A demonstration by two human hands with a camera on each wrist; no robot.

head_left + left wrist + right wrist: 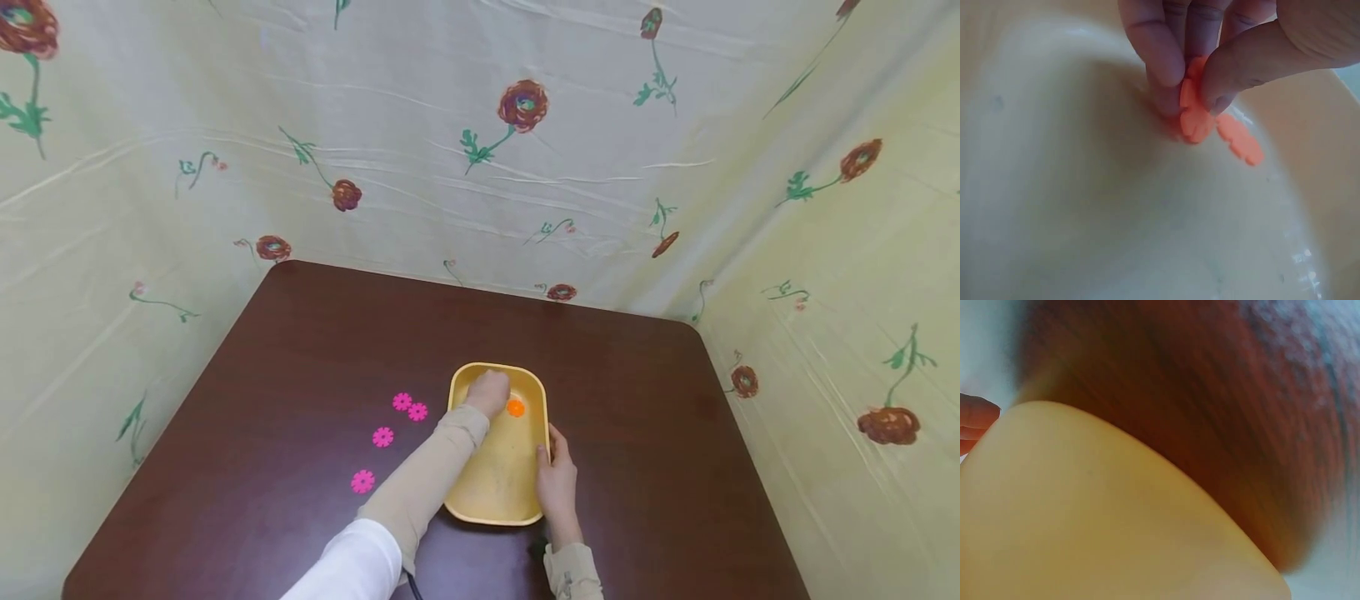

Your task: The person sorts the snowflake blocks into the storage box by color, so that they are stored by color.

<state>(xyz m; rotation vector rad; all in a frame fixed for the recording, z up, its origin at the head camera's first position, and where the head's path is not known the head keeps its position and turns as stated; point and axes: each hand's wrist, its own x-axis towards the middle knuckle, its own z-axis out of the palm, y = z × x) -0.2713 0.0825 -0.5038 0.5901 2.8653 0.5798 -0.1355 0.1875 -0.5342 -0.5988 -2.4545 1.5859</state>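
A yellow plastic tray (497,515) stands on the dark brown table (300,350). My left hand (489,392) reaches into its far end. In the left wrist view the left hand (1192,84) pinches an orange flower-shaped disc (1195,120) between thumb and fingers, just above the tray floor. A second orange disc (1241,140) lies on the tray floor beside it, and one orange disc (516,407) shows in the head view. My right hand (557,479) grips the tray's right rim, thumb over the edge. The right wrist view shows only the tray wall (1085,519) and a fingertip (975,419).
Several pink flower-shaped discs (383,437) lie on the table left of the tray. Flower-patterned cloth walls (525,167) close in the table at the back and both sides. The table's rounded far corners are in view.
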